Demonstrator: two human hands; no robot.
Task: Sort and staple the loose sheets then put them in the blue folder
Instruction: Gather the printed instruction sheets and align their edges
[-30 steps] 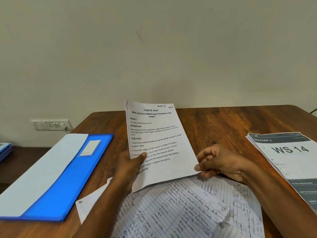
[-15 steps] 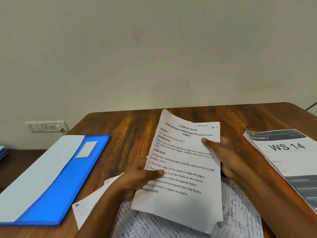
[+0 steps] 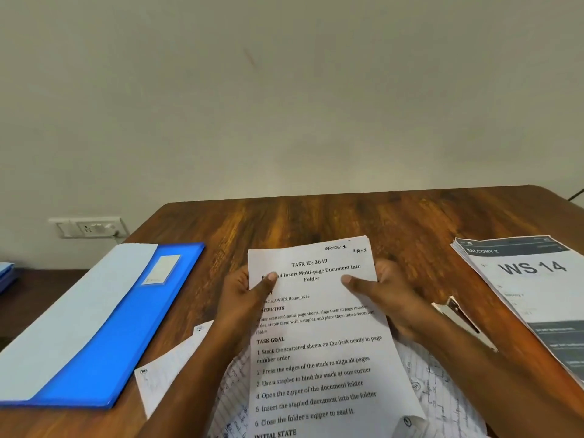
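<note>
Both hands, left hand [image 3: 245,298] and right hand [image 3: 384,297], pinching the printed sheet [image 3: 319,339] by its far corners, long axis toward the body, blue folder [image 3: 104,339] off left, nearer the left hand.

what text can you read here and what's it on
Printed sheet, gripped by the left hand and right hand:
"SECTION 1"
"R-1"
"TASK ID: 3649"
"Insert Multi-page Document into Folder"
"TASK GOAL"
"3 Use a stapler to bind the stack at one corner"
"6 Close the folder's zipper to seal it"
"INITIAL STATE"
Stack at right:
"BALCONY 2"
"WS 14"
Handwritten sheets and the blue folder label: unreadable.
</note>
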